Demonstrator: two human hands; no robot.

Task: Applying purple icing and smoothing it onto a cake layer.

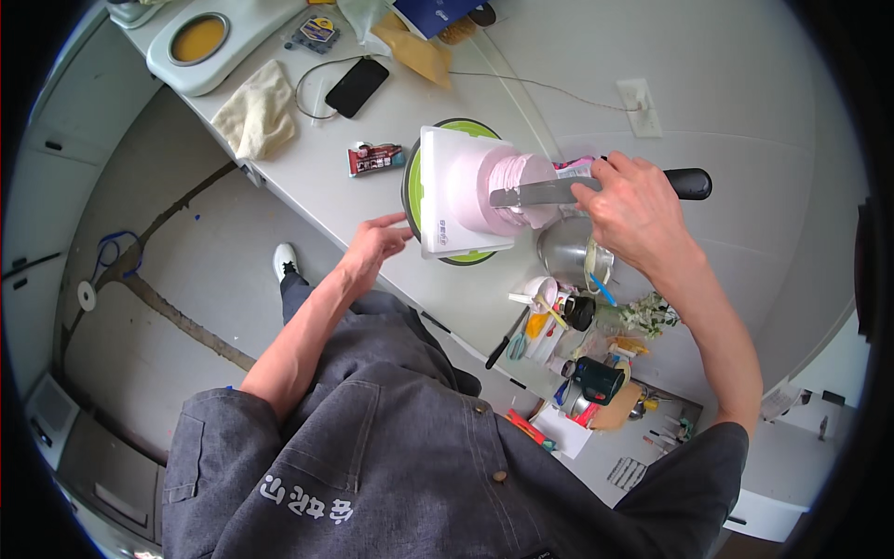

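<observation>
A pink-frosted tiered cake (482, 189) stands on a white square cake board (438, 168), which rests on a green turntable (469, 127) with a dark rim. The upper tier's side looks rough and ridged. My right hand (632, 206) grips an icing spatula (541, 193) near its black handle (688, 184). The blade lies across the upper tier, with some pink cream near its tip. At the turntable's near left rim is my left hand (377, 248), fingers apart and holding nothing; whether the fingertips touch the rim cannot be told.
Right of the turntable stands a metal mixing bowl (564, 248) with a blue-handled tool. A knife (504, 342), scissors (517, 345), a green hand mixer (597, 381) and flowers (649, 314) crowd the counter. Further left are a wrapped packet (375, 159), phone (357, 86) and cloth (255, 112).
</observation>
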